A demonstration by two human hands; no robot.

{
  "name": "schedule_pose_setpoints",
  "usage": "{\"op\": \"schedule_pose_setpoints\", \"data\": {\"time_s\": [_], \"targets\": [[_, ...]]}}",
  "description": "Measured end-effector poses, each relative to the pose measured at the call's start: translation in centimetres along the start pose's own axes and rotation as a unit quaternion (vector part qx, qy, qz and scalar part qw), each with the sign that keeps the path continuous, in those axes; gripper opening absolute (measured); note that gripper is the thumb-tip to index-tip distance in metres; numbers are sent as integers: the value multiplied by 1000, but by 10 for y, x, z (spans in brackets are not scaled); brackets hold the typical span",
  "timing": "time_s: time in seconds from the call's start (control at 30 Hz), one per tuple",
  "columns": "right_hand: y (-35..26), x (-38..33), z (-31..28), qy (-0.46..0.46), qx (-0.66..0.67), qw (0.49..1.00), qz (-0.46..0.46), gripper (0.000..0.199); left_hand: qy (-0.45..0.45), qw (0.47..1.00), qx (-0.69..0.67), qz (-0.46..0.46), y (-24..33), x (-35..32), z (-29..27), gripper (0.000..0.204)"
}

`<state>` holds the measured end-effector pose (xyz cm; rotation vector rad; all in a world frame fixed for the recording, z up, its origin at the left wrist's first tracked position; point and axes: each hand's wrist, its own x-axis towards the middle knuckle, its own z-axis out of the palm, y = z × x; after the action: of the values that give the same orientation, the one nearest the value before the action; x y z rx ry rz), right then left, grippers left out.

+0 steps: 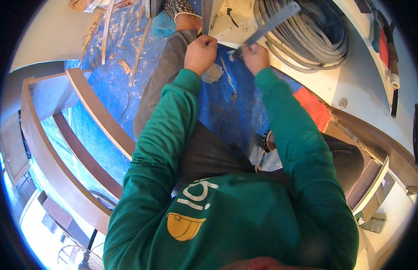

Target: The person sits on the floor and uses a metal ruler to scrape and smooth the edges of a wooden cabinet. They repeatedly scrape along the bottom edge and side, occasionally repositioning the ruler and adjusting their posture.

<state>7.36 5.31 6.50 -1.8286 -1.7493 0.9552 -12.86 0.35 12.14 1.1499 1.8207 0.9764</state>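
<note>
My left hand [201, 55] is closed in a pinch at the lower end of a narrow grey upright strip [206, 18]. What lies between its fingertips is too small to make out. To its right, my right hand [256, 58] is closed around a long flat grey bar [274, 23], which slants up and away to the right. The bar's near end pokes out left of my fingers, over a blue sheet. Just beyond this hand, a large coil of grey hose or cable [303, 38] rests on a cream-coloured board [233, 27].
A scuffed blue sheet [114, 49] covers the floor, with thin wooden strips [107, 31] on it. At left lies a brown wooden frame [60, 148]. A red piece [312, 105] sits beside my right forearm. Several tools [383, 49] line the right edge. My legs [157, 85] are spread below.
</note>
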Motion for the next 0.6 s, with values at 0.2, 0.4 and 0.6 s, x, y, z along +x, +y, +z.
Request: {"op": "schedule_pose_setpoints", "data": {"time_s": [0.2,0.4,0.6], "targets": [[-25,6,18,5,-51,997,-52,29,11,1000,-22,-1,1,2,-5,26],[57,-16,-73,53,36,991,115,25,19,1000,-12,22,-3,0,-4,26],[21,2,-34,-25,88,993,74,24,12,999,19,28,5,-1,-1,27]]}}
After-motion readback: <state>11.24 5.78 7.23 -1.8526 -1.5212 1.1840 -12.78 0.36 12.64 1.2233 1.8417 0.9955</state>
